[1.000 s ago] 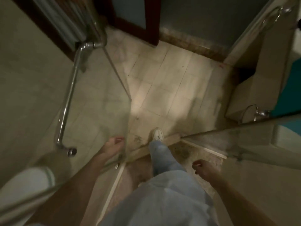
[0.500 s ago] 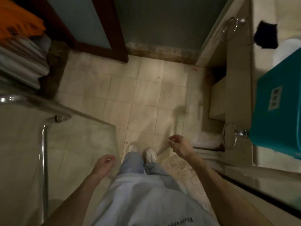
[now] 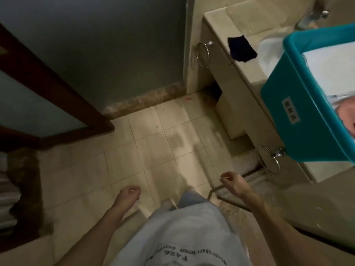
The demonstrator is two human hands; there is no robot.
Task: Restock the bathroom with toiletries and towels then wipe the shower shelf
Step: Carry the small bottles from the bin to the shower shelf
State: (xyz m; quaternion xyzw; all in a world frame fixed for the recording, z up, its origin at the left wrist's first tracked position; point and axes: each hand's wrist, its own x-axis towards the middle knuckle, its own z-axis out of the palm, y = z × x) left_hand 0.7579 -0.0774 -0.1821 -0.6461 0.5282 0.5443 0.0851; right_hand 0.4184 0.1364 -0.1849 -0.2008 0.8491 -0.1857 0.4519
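Head view: the left hand point(image 3: 128, 194), lower centre, hangs loosely curled and grasps nothing. The right hand point(image 3: 233, 182), lower right of centre, is likewise relaxed and empty. A teal bin point(image 3: 299, 116) holding white linen point(image 3: 330, 70) sits on the counter point(image 3: 245, 75), upper right. A dark cloth point(image 3: 242, 49) lies on the counter near the bin.

A teal bin point(image 3: 294, 116) bears a white label point(image 3: 291, 110) and sits beside a black cloth point(image 3: 241, 48) on the beige bench point(image 3: 230, 73). The floor point(image 3: 153, 150) is cream tile; the door frame point(image 3: 57, 89) is dark brown.
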